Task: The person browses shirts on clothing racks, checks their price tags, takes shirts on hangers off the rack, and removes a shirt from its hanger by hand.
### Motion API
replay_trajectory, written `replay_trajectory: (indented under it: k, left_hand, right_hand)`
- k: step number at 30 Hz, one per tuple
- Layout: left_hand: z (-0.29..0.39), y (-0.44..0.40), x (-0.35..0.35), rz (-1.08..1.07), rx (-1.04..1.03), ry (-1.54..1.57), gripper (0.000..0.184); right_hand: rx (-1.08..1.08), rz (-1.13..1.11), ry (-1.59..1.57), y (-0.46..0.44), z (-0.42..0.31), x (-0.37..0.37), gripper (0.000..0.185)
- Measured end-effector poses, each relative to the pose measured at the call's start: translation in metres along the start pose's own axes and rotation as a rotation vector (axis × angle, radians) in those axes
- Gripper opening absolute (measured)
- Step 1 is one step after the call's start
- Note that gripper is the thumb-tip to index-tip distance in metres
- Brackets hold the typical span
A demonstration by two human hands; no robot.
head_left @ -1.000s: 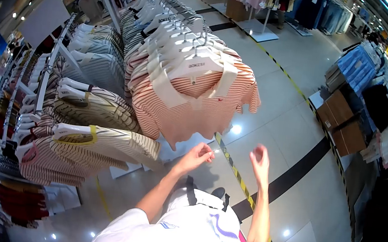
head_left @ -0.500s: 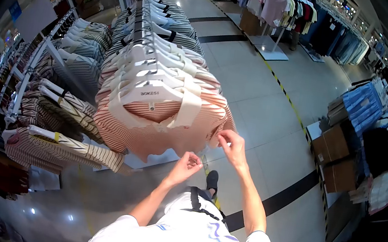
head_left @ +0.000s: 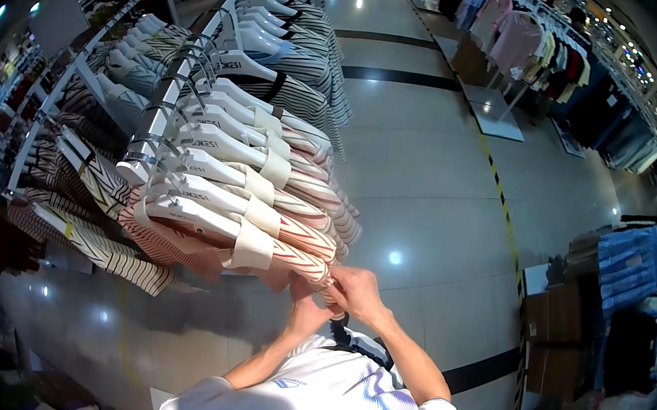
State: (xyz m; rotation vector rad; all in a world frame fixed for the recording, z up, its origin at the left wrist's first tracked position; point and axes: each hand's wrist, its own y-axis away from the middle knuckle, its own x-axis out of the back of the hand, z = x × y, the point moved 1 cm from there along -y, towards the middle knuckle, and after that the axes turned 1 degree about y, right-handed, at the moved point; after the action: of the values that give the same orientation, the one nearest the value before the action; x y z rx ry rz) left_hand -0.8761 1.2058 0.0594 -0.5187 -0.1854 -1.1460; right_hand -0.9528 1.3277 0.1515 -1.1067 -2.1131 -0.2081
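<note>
A red-and-cream striped shirt (head_left: 300, 260) with a cream collar hangs at the front end of the rack on a white hanger (head_left: 202, 217). My right hand (head_left: 358, 295) is closed on the edge of its sleeve, at the shirt's right side. Just below and to the left, my left hand (head_left: 308, 312) pinches the same sleeve end, its fingertips partly hidden by the cloth. The two hands nearly touch. Behind this shirt hang several similar striped shirts (head_left: 303, 193) on white hangers.
The white rack rail (head_left: 161, 104) runs away from me, with dark-striped shirts (head_left: 305, 77) farther along. Another rack of striped shirts (head_left: 84, 235) stands at left. Across the tiled aisle are cardboard boxes (head_left: 555, 314) and a blue garment (head_left: 627, 265).
My view has turned, so the rack end now appears from its side. Both hands have come together at the front shirt's sleeve; the left, earlier apart from the cloth, now holds it.
</note>
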Motion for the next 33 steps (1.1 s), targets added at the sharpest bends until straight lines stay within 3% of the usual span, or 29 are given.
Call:
replay_trajectory:
  k: [2, 3, 4, 6, 7, 11, 12, 14, 15, 19, 21, 22, 25, 27, 28, 30, 32, 33]
  left_hand:
    - [0.004, -0.006, -0.003, -0.116, -0.045, 0.031, 0.064]
    - [0.002, -0.010, -0.007, -0.118, 0.053, 0.048, 0.044]
    - [0.006, -0.012, -0.008, -0.090, 0.076, 0.036, 0.044]
    - [0.016, -0.015, -0.005, -0.008, 0.226, 0.187, 0.025]
    - [0.007, -0.013, -0.009, 0.077, 0.194, 0.143, 0.016]
    - [-0.032, 0.004, -0.028, 0.295, 0.356, 0.104, 0.018]
    - [-0.039, 0.008, -0.038, 0.414, 0.290, 0.416, 0.013]
    - [-0.037, 0.008, -0.052, 0.647, 0.427, 0.005, 0.019]
    - [-0.036, 0.011, -0.055, 0.593, 0.552, 0.026, 0.026]
    - [-0.009, -0.003, -0.070, 0.794, 0.489, -0.034, 0.040]
    - [0.027, -0.016, -0.083, 0.935, 0.640, 0.138, 0.042]
    - [0.035, -0.017, -0.086, 0.892, 0.671, 0.163, 0.053]
    - [0.065, -0.018, -0.119, 0.972, 0.565, -0.003, 0.063]
    - [0.065, 0.010, -0.138, 1.030, 0.788, -0.100, 0.066]
    - [0.077, 0.015, -0.146, 1.047, 0.795, -0.106, 0.066]
    - [0.091, 0.012, -0.159, 1.210, 0.774, -0.482, 0.057]
    - [0.130, -0.020, -0.166, 1.277, 0.514, -0.747, 0.041]
    - [0.141, -0.039, -0.169, 1.198, 0.434, -0.837, 0.036]
  right_hand:
    - [0.058, -0.037, -0.055, -0.008, 0.007, -0.007, 0.016]
    - [0.133, -0.082, -0.043, -0.012, 0.012, -0.010, 0.017]
    - [0.210, -0.132, -0.029, -0.015, 0.017, -0.011, 0.018]
    - [0.255, -0.213, -0.057, -0.028, 0.025, -0.010, 0.020]
    - [0.312, -0.228, -0.087, -0.034, 0.029, -0.009, 0.021]
    - [0.533, -0.397, -0.217, -0.065, 0.048, 0.009, 0.023]
    - [0.560, -0.420, -0.238, -0.074, 0.056, 0.016, 0.023]
    - [0.541, -0.618, -0.468, -0.095, 0.078, 0.044, 0.021]
    - [0.484, -0.661, -0.491, -0.110, 0.085, 0.068, 0.018]
    - [0.195, -0.373, -0.732, -0.180, 0.143, 0.108, 0.014]
    - [0.283, -0.352, -0.643, -0.216, 0.158, 0.121, 0.019]
    - [0.358, -0.300, -0.533, -0.232, 0.162, 0.129, 0.025]
    - [0.487, -0.498, -0.501, -0.254, 0.167, 0.140, 0.039]
    - [0.582, -0.472, -0.477, -0.265, 0.168, 0.137, 0.043]
    - [0.670, -0.415, -0.428, -0.272, 0.163, 0.141, 0.046]
    - [0.711, -0.443, -0.398, -0.287, 0.150, 0.146, 0.055]
    - [0.756, -0.311, -0.385, -0.299, 0.131, 0.152, 0.061]
    - [0.810, -0.270, -0.397, -0.309, 0.124, 0.148, 0.067]
